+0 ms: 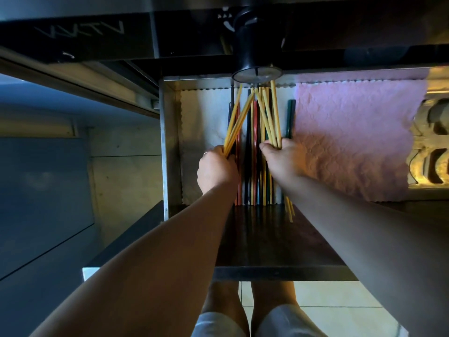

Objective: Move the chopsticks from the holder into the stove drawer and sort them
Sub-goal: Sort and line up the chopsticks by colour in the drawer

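The stove drawer (170,142) is pulled out below me, lined with a white cloth (206,117) on the left. Several coloured chopsticks (251,161), red, black, green and yellow, lie side by side along its middle. My left hand (216,169) grips a small bundle of yellow chopsticks (237,120) slanting up to the right. My right hand (283,159) grips another bundle of yellow chopsticks (271,115) fanning upward. Both bundles meet near the drawer's back, under the black stove knob (252,45). A few yellow chopsticks (289,210) stick out over the drawer's dark front panel (279,239).
A pink cloth (352,137) covers the drawer's right half. Two dark green chopsticks (290,117) lie at its left edge. The stove's black front (97,32) runs across the top. A gold ornate object (432,147) sits at the far right. Tiled floor and my legs show below.
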The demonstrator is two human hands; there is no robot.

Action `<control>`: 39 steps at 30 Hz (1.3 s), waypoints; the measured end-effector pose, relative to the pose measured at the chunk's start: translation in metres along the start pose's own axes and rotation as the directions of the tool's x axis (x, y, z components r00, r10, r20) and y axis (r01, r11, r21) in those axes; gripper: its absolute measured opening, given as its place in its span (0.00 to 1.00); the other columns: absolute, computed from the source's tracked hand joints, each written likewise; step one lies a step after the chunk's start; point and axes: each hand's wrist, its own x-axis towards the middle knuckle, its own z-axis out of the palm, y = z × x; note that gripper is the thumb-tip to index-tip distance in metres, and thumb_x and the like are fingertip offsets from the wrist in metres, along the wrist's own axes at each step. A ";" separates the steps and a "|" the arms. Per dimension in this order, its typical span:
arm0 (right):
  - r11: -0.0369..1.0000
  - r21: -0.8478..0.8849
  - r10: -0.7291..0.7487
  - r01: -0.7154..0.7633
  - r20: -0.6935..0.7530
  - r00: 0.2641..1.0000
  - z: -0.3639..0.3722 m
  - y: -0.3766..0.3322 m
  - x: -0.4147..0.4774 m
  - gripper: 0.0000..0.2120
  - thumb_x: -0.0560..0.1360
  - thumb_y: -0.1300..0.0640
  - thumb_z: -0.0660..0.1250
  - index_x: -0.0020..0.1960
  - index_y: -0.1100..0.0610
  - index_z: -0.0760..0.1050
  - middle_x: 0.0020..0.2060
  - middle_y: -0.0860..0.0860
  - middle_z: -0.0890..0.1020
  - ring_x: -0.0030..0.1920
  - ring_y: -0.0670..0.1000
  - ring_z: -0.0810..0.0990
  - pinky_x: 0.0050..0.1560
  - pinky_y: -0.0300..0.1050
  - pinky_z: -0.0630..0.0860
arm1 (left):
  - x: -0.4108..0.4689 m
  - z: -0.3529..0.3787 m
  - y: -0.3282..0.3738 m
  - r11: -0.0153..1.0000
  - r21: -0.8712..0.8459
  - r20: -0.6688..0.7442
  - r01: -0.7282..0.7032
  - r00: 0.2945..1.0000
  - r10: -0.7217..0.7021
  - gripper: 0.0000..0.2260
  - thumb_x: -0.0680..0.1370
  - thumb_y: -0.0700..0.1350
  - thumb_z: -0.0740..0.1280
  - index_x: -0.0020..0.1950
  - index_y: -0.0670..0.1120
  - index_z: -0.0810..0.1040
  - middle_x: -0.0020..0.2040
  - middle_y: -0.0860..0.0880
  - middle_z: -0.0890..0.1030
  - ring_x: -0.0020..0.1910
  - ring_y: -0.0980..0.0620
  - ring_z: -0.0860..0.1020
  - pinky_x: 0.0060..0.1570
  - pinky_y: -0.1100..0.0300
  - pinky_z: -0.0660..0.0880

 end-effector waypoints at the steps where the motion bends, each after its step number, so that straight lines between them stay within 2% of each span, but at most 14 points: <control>1: 1.000 -0.005 -0.003 0.003 -0.002 1.000 0.000 0.000 0.000 0.10 0.75 0.50 0.67 0.42 0.57 0.78 0.34 0.55 0.77 0.35 0.56 0.77 0.37 0.46 0.74 | 0.000 0.001 0.000 1.000 0.021 0.004 -0.022 1.000 0.022 0.06 0.78 0.48 0.66 0.51 0.48 0.78 0.45 0.47 0.78 0.43 0.43 0.77 0.44 0.53 0.76; 3: 1.000 -0.002 -0.005 0.005 -0.006 1.000 0.002 -0.001 0.000 0.09 0.74 0.50 0.67 0.39 0.54 0.75 0.32 0.54 0.76 0.33 0.55 0.75 0.35 0.44 0.72 | 0.000 0.003 0.000 0.996 0.066 0.010 -0.055 0.998 0.055 0.06 0.79 0.47 0.64 0.52 0.47 0.77 0.46 0.48 0.76 0.44 0.45 0.76 0.42 0.54 0.73; 5: 1.000 0.007 -0.001 0.001 -0.009 1.000 0.004 -0.002 -0.001 0.10 0.74 0.50 0.67 0.37 0.54 0.74 0.32 0.55 0.76 0.32 0.56 0.76 0.35 0.47 0.74 | 0.001 0.004 0.001 0.992 0.102 0.015 -0.068 0.998 0.067 0.06 0.80 0.45 0.63 0.54 0.46 0.76 0.47 0.48 0.75 0.44 0.45 0.76 0.42 0.54 0.71; 7: 1.000 0.012 -0.005 0.006 -0.015 1.000 0.005 -0.002 -0.001 0.10 0.73 0.51 0.68 0.39 0.57 0.76 0.34 0.57 0.79 0.35 0.60 0.79 0.39 0.51 0.78 | 0.005 0.004 0.005 0.993 0.103 0.020 -0.064 0.998 0.063 0.07 0.79 0.45 0.63 0.55 0.45 0.76 0.50 0.46 0.77 0.46 0.43 0.77 0.42 0.53 0.71; 9: 1.000 0.001 -0.031 0.031 -0.031 0.999 0.004 -0.001 -0.003 0.12 0.74 0.52 0.68 0.43 0.62 0.79 0.37 0.60 0.81 0.39 0.60 0.81 0.42 0.50 0.79 | 0.009 0.001 0.009 0.994 0.097 0.042 -0.043 0.998 0.039 0.10 0.78 0.46 0.64 0.56 0.43 0.76 0.50 0.44 0.77 0.48 0.42 0.78 0.43 0.52 0.72; 15: 0.999 0.032 -0.028 0.029 -0.036 0.999 -0.003 -0.007 -0.008 0.11 0.75 0.52 0.67 0.48 0.61 0.80 0.40 0.58 0.80 0.41 0.56 0.78 0.42 0.41 0.73 | 0.013 -0.004 0.019 0.998 0.055 0.092 0.024 0.995 -0.029 0.08 0.75 0.44 0.66 0.52 0.43 0.77 0.39 0.48 0.72 0.40 0.45 0.74 0.41 0.54 0.74; 18: 0.998 0.064 -0.023 0.023 -0.003 1.000 -0.004 -0.005 -0.008 0.07 0.76 0.53 0.67 0.43 0.56 0.78 0.34 0.53 0.77 0.38 0.53 0.76 0.37 0.38 0.68 | 0.014 -0.002 0.021 0.999 0.029 0.122 0.032 0.992 -0.035 0.07 0.75 0.47 0.68 0.49 0.45 0.76 0.40 0.48 0.74 0.41 0.45 0.75 0.43 0.54 0.76; 22: 0.997 0.071 -0.002 0.001 0.015 1.000 -0.008 -0.002 -0.006 0.14 0.76 0.54 0.67 0.33 0.53 0.70 0.28 0.47 0.70 0.31 0.51 0.72 0.35 0.37 0.65 | 0.014 -0.001 0.020 1.000 0.018 0.131 0.025 0.991 -0.027 0.08 0.75 0.48 0.69 0.46 0.46 0.72 0.37 0.50 0.73 0.40 0.46 0.77 0.42 0.55 0.76; 25: 0.997 0.072 0.003 -0.005 0.028 1.000 -0.012 -0.001 -0.008 0.17 0.77 0.53 0.66 0.31 0.52 0.66 0.27 0.47 0.69 0.28 0.47 0.69 0.30 0.38 0.63 | 0.013 0.000 0.017 1.000 0.001 0.114 0.026 0.993 -0.026 0.08 0.75 0.48 0.68 0.47 0.46 0.73 0.37 0.50 0.73 0.37 0.47 0.76 0.39 0.55 0.75; 29: 0.996 0.086 0.020 -0.023 0.038 0.999 -0.013 -0.002 -0.008 0.13 0.77 0.51 0.65 0.36 0.53 0.70 0.32 0.49 0.75 0.34 0.51 0.74 0.32 0.39 0.66 | 0.012 -0.001 0.011 0.998 -0.057 0.077 0.042 0.996 -0.038 0.10 0.76 0.48 0.65 0.52 0.44 0.78 0.46 0.45 0.78 0.41 0.44 0.78 0.40 0.54 0.76; 32: 0.996 0.088 0.018 -0.022 0.037 0.999 -0.014 -0.002 -0.007 0.10 0.77 0.51 0.66 0.38 0.53 0.73 0.36 0.53 0.78 0.35 0.53 0.76 0.33 0.39 0.70 | 0.011 -0.002 0.003 0.997 -0.074 0.009 0.015 1.000 -0.014 0.08 0.76 0.44 0.63 0.54 0.44 0.75 0.51 0.44 0.78 0.45 0.43 0.77 0.43 0.54 0.72; 35: 0.992 0.124 0.028 -0.032 0.034 0.999 -0.011 0.000 -0.004 0.12 0.76 0.52 0.67 0.35 0.51 0.70 0.34 0.51 0.76 0.34 0.53 0.76 0.36 0.42 0.71 | 0.009 -0.001 -0.003 0.998 -0.048 0.007 -0.035 0.999 0.035 0.04 0.76 0.43 0.63 0.48 0.44 0.75 0.48 0.42 0.79 0.43 0.42 0.76 0.40 0.55 0.70; 39: 0.993 0.109 0.031 -0.035 0.037 0.999 -0.014 -0.001 -0.006 0.08 0.77 0.52 0.66 0.41 0.53 0.73 0.32 0.49 0.75 0.31 0.49 0.73 0.33 0.38 0.68 | 0.006 0.001 -0.002 0.997 -0.054 0.031 -0.050 0.998 0.052 0.10 0.78 0.50 0.65 0.43 0.44 0.76 0.42 0.44 0.78 0.39 0.43 0.75 0.37 0.57 0.69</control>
